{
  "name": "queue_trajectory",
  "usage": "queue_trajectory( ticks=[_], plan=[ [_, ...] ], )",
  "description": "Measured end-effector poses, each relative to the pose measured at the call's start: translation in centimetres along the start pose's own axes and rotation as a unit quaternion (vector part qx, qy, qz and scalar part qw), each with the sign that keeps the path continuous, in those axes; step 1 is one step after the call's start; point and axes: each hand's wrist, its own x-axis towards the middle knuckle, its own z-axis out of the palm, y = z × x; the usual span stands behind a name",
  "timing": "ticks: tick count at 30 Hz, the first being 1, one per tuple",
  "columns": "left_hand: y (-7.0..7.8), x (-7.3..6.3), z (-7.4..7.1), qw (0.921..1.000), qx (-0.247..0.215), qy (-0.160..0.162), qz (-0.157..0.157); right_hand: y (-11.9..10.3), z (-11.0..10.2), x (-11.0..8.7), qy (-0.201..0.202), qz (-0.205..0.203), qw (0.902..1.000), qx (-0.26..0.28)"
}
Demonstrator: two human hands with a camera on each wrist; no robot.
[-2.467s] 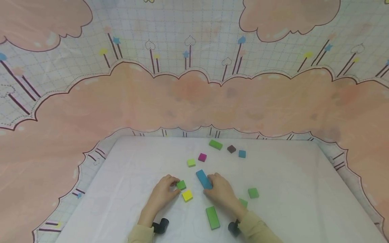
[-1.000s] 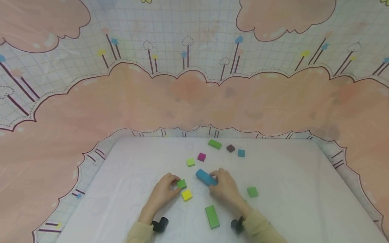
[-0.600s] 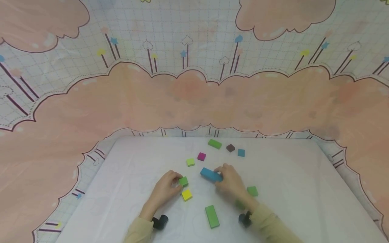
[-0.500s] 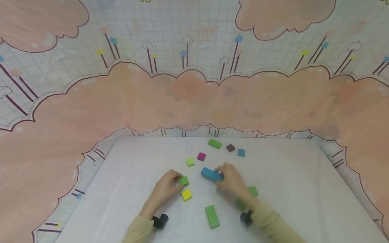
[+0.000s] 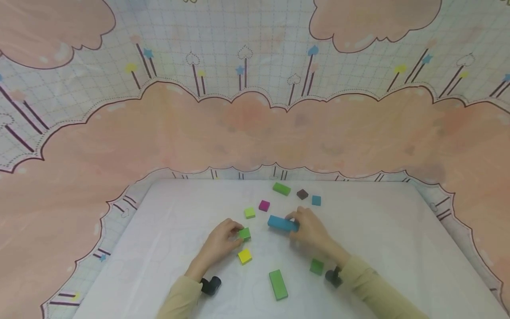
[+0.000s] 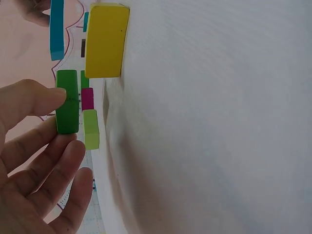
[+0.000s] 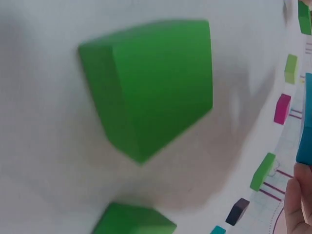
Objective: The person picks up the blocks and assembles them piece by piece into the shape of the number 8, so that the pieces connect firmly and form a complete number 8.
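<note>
My left hand [image 5: 220, 241] pinches a small green block [image 5: 245, 234] between thumb and fingers. In the left wrist view that green block [image 6: 67, 101] appears raised off the table, with the thumb on one face. A yellow block [image 5: 245, 256] lies just nearer than it. To the right, my right hand [image 5: 312, 228] grips one end of a long blue block [image 5: 282, 223], whose other end points left. Only part of the blue block [image 7: 305, 122] shows at the edge of the right wrist view, fingertips [image 7: 294, 200] against its lower end.
On the white table [image 5: 179, 212] lie a lime block [image 5: 249, 213], a magenta block [image 5: 264, 205], a green bar [image 5: 281, 188], a dark brown block [image 5: 302, 194] and a small blue block [image 5: 316, 200]. Nearer are a long green block [image 5: 278, 285] and a green block [image 5: 316, 266] beside the right wrist.
The right hand has moved right and away with the blue block, turning it from steeply slanted to nearly sideways. The left hand has carried the green block away from the yellow one.
</note>
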Motion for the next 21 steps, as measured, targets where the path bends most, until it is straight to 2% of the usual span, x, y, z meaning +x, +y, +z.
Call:
queue_trajectory(
  ticks=[5, 12, 21],
  plan=[
    [0.4, 0.5, 0.0, 0.9998, -0.008, -0.017, 0.013, 0.1, -0.9, 0.1, -0.005, -0.008, 1.0, 0.001],
    [0.9, 1.5, 0.1, 0.9983, -0.001, -0.038, 0.044, 0.7, -1.2, 0.8, 0.003, -0.051, 0.9976, -0.048],
    [1.3, 2.6, 0.5, 0.9944, 0.005, -0.083, 0.066, 1.6, -1.6, 1.6, 0.001, -0.083, 0.9946, -0.062]
  ],
)
